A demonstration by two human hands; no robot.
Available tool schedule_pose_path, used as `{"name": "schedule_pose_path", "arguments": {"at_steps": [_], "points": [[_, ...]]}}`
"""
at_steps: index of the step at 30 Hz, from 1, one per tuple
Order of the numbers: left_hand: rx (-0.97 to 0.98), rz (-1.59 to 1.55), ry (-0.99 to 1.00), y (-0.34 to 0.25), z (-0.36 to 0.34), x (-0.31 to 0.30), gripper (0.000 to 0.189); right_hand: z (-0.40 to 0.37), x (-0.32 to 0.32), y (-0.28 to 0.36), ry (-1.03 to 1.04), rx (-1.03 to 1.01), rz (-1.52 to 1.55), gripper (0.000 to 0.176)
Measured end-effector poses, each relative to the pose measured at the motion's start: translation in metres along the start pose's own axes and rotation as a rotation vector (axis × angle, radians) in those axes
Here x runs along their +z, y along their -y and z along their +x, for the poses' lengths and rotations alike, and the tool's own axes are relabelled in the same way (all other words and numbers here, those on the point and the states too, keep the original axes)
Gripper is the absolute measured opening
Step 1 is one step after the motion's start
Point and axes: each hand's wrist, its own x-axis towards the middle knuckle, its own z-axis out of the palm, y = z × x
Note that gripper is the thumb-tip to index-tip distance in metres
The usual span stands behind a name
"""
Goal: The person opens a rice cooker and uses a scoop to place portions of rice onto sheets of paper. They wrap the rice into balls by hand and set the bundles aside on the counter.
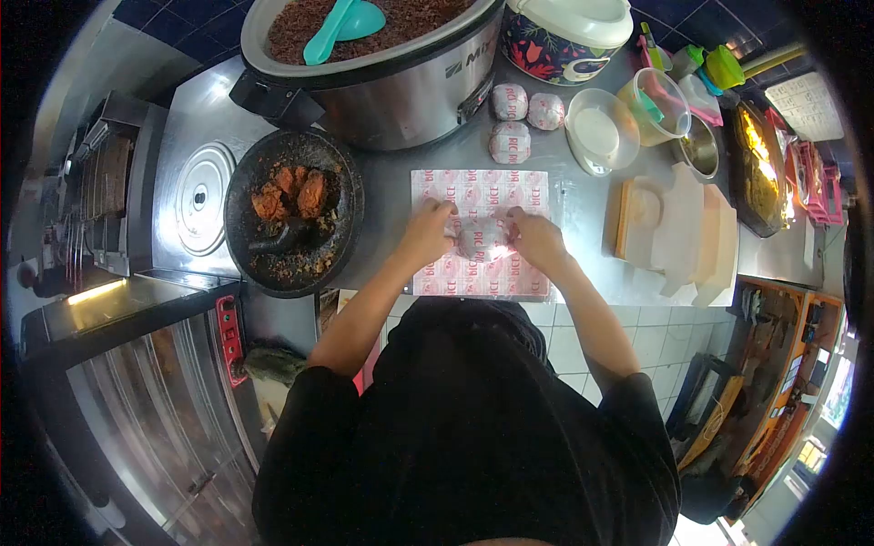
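Observation:
A round rice parcel [482,238] in printed white paper sits on a stack of pink "RICE" wrapping sheets [481,189] at the counter's front. My left hand [430,235] is closed at the parcel's left side, fingers curled against the paper. On its right side, my right hand [537,240] pinches the paper end. What is inside the paper is hidden. Just beyond the sheets stand three similar wrapped parcels [510,143].
Left of the sheets is a black stone mortar [353,218] with pieces of fried chicken [311,193]. A large rice cooker [391,114] with dark rice and a turquoise scoop [330,36] stands behind. Plastic tubs [603,132] and paper boxes [678,227] are at right.

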Motion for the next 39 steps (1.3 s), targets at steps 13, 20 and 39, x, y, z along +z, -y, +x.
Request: {"name": "schedule_pose_path", "arguments": {"at_steps": [13,20,39], "points": [[0.377,0.293,-0.098,0.004,-0.037,0.023,0.022,-0.030,0.066,-0.025,-0.550,-0.489,-0.194,0.017],[0.513,0.271,-0.051,-0.002,-0.055,0.005,0.031,-0.046,0.049,-0.031,-0.433,-0.575,-0.141,0.036],[0.139,-0.054,-0.238,-0.052,-0.026,0.002,0.018,-0.023,0.029,0.003,-0.031,0.202,1.841,0.034]]}}
